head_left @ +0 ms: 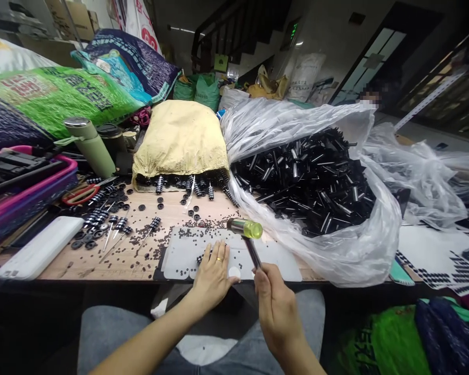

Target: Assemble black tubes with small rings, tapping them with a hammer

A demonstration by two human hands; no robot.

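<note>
My left hand (214, 268) lies palm down on a whitish work mat (271, 260) at the table's front edge, fingers stretched forward. A dark ribbed part (199, 259) shows beside its fingertips; how far it reaches under the hand is hidden. My right hand (273, 302) is wrapped round the handle of a small hammer (245, 228) with a yellow-green translucent face. The hammer head is raised over the mat, to the right of my left hand. Many tiny dark rings (152, 245) are scattered over the mat and the table to its left.
An open plastic bag of black parts (316, 182) fills the right side. A yellow sack (183, 135) stands at the back. On the left are red-handled scissors (81, 195), a white box (41, 247), a green flask (91, 148) and a pink basket (58, 177).
</note>
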